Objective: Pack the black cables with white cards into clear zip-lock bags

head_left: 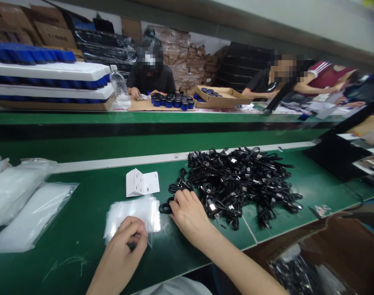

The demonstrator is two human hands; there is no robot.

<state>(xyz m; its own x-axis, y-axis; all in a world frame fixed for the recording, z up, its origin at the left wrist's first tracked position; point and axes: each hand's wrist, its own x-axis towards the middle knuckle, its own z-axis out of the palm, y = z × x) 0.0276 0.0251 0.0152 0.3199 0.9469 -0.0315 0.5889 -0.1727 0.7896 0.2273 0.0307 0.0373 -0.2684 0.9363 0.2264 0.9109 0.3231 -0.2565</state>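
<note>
My left hand [125, 248] pinches the near edge of a clear plastic bag at the stack of plastic bags [130, 209] on the green table. Beside the stack's right edge, my right hand [187, 211] is closed on a coiled black cable [165, 207], whose loop sticks out to the left of the fingers. A large heap of bundled black cables [236, 180] spreads just to the right. Behind the bags stands a folded stack of white printed cards [140, 183].
Larger packs of plastic bags [30, 209] lie at the left. Below the table's right edge, an open cardboard box [337, 250] holds bagged cables. Across the bench, people sit beside blue round items [171, 101], a shallow carton [220, 98] and a plastic bottle [119, 86].
</note>
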